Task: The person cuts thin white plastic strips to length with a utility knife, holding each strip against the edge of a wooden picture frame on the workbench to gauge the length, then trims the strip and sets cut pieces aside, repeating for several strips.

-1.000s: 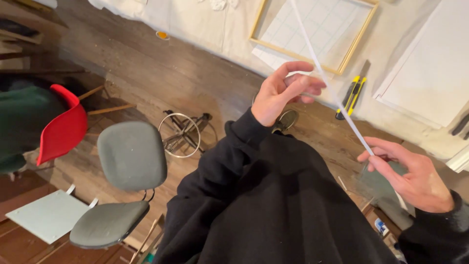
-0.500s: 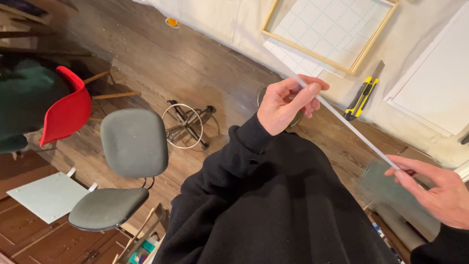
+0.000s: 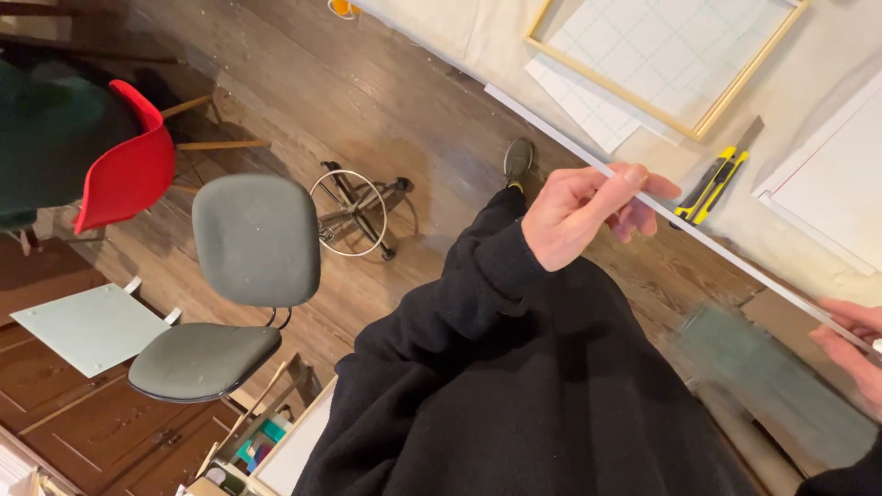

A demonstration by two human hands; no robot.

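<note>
My left hand (image 3: pixel 588 213) pinches a long thin white strip (image 3: pixel 551 133) between thumb and fingers near its middle. The strip runs diagonally from the upper middle down to the right edge. My right hand (image 3: pixel 850 344) grips the strip's lower end at the right edge and is partly cut off by the frame. Both arms wear black sleeves. Beyond the strip, a yellow and black utility knife (image 3: pixel 709 186) lies on the cream-covered table (image 3: pixel 478 32).
A wooden frame with gridded white sheet (image 3: pixel 666 55) and white boards (image 3: pixel 827 184) lie on the table. On the wood floor are a grey chair (image 3: pixel 253 243), a red chair (image 3: pixel 129 165), a metal stool base (image 3: pixel 354 211) and a pale green panel (image 3: pixel 87 326).
The strip has tilted flatter and both hands have slid apart along it. My right hand has moved down toward the right edge, and the view has shifted.
</note>
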